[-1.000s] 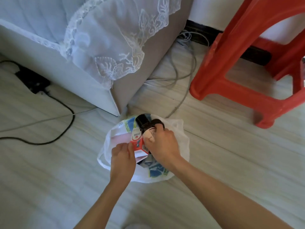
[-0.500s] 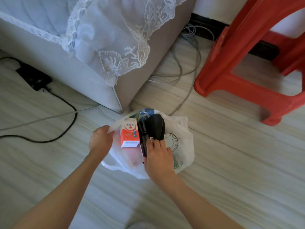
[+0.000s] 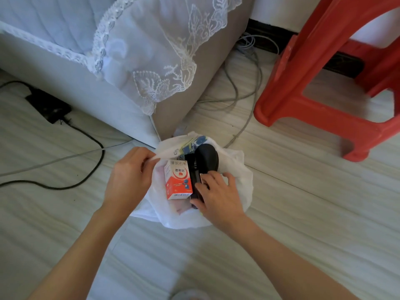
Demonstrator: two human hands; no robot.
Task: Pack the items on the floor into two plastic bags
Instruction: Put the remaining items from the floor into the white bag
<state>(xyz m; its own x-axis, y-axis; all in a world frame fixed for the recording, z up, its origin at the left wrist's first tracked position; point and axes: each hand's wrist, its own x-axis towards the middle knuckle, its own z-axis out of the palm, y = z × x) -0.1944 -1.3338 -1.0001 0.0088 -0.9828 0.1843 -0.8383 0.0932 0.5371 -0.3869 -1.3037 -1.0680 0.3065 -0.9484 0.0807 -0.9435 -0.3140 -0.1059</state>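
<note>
Your left hand (image 3: 127, 180) pinches the rim of the white thin plastic bag (image 3: 242, 180) at the bag's 10 o'clock edge. Your right hand (image 3: 218, 195) curls its fingers over the black rounded device (image 3: 205, 161) at the bag's centre. The red-and-white cardboard box (image 3: 178, 180) stands inside the bag, between both hands, touching the device at its 9 o'clock side.

Soft, even daylight fills the scene, brightest on the pale floor (image 3: 303, 213) at the far right. Shadows are faint and diffuse, darkest under the red stool (image 3: 313, 100). Straight lines bow toward the edges from the wide lens. Fine detail looks slightly soft throughout.
</note>
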